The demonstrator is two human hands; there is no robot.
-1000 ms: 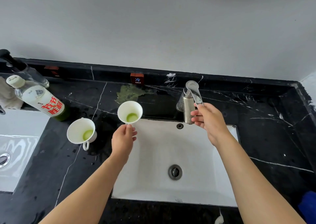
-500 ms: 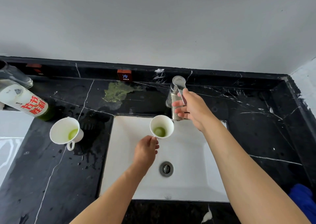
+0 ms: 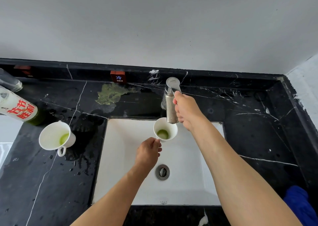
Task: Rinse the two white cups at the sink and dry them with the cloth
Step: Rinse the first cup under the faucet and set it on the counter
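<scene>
My left hand grips the handle of a white cup with green liquid at its bottom, holding it upright over the white sink, right under the steel tap spout. My right hand is closed on the tap's lever handle. No water stream shows. The second white cup, also with green residue, stands on the black marble counter left of the sink, handle toward me. A blue cloth lies at the counter's right front corner.
A white bottle with red lettering lies at the far left beside a glass. A green spill stains the counter behind the sink. A red cold-water tag sits on the back ledge. Water drops speckle the counter near the standing cup.
My left hand carried the cup from above the counter rightward to under the spout. My right hand shifted its hold on the tap lever. The view drifted right.
</scene>
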